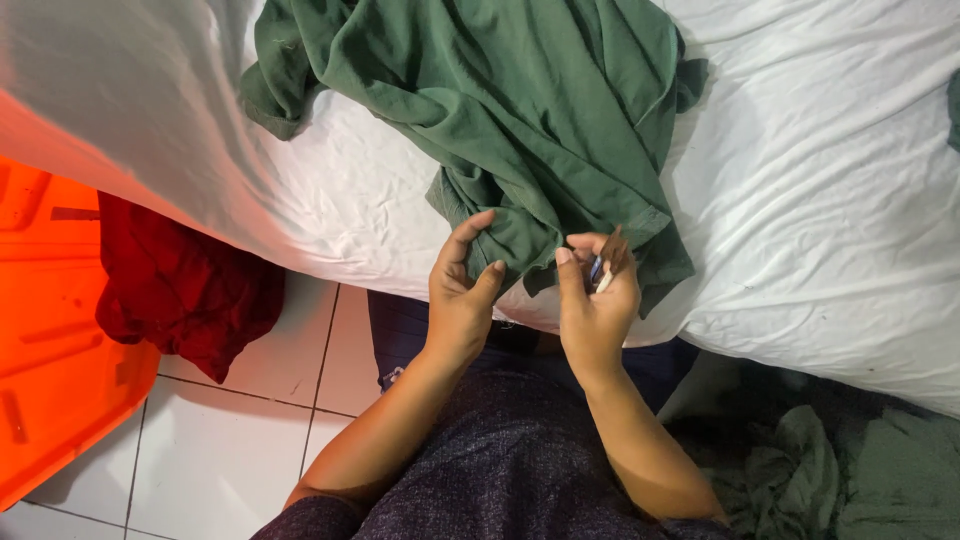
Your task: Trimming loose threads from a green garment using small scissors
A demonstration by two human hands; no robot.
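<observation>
A crumpled green garment [510, 110] lies on a bed covered with a white sheet [820, 200]. My left hand [462, 290] pinches the garment's lower edge between thumb and fingers. My right hand [595, 300] sits just right of it, closed around a small slim object [600, 272] with a white and blue tip, held against the same fabric edge. What the small object is I cannot tell. Both hands are at the bed's near edge, above my dark grey top.
A red cloth [185, 285] hangs over an orange plastic bin [50, 350] at the left on a white tiled floor [230, 450]. More green garments [850, 470] lie heaped on the floor at the lower right.
</observation>
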